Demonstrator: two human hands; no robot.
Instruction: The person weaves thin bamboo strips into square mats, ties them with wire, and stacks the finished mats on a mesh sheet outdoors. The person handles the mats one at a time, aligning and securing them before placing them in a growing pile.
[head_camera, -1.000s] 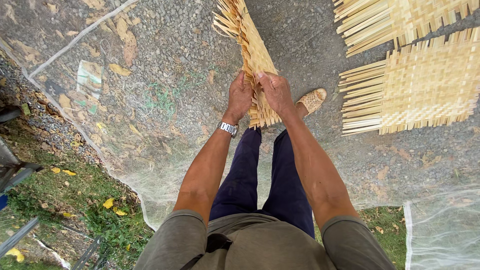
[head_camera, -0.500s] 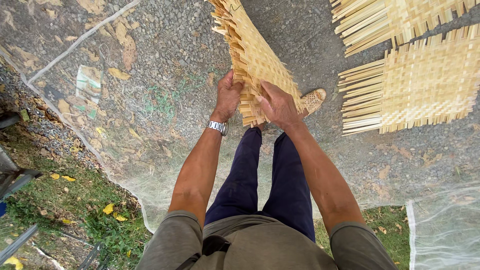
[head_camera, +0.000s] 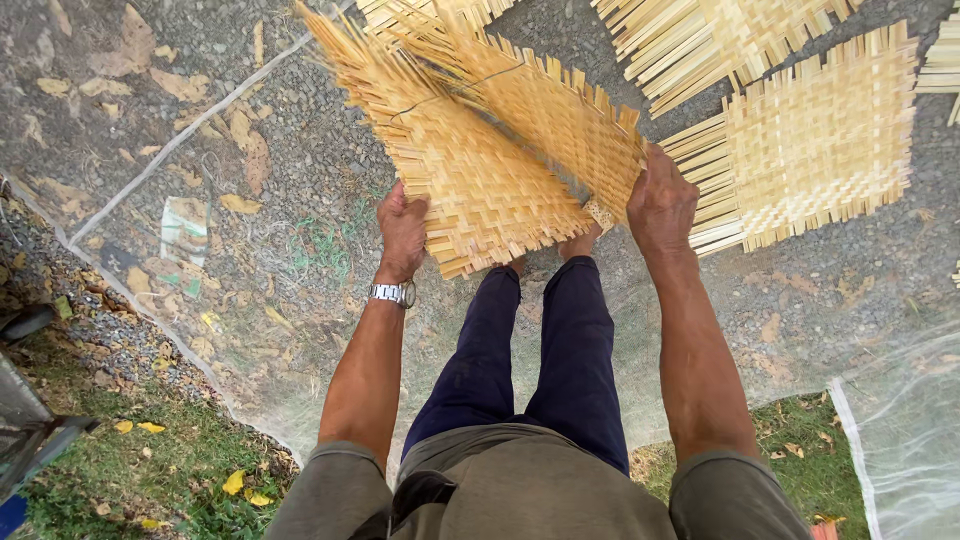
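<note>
While both hands hold woven mats (head_camera: 500, 150) at the centre of the frame, the grip looks thin. Left hand (head_camera: 402, 228) has its fingers closed on the lower left edge; right hand (head_camera: 660, 200) has its fingers wrapped over the lower right edge. The mats appear to be two or more, fanned apart and tilted, with loose strip ends sticking out toward the upper left. They hang above the feet, clear of the ground.

Risks, as judged from this view:
- Fanned mats are pinched only at one edge each; one could slip from the stack and drop onto the gravel.
- Unbound strip ends could snag each other or splay, loosening the weave at the border.
- Sharp strip edges lie against the palms; a slide could cut.
- More mats (head_camera: 820, 140) lie on netting (head_camera: 900, 440) at the upper right; a dropped mat could land across them.
</note>
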